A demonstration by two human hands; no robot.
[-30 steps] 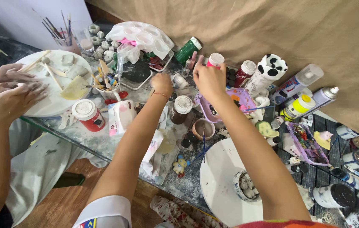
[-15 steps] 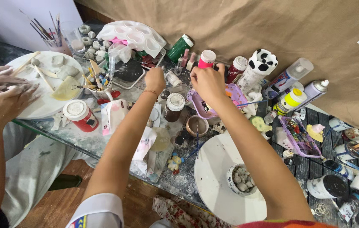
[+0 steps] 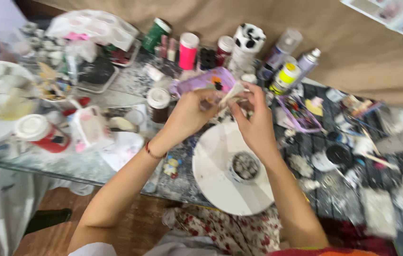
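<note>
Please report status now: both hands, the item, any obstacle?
Left hand and right hand together pinch small white object. Over round white plate. Purple tray close behind.

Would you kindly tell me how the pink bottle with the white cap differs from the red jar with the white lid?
The pink bottle with the white cap is tall and slim; the red jar with the white lid is squat and wide. The bottle stands at the table's far edge, the jar at the near left. Both have white tops, and neither is touched by a hand.

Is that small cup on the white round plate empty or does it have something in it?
Not empty. The small cup on the white plate shows mottled grey-white contents; what they are is too blurred to tell.
</note>
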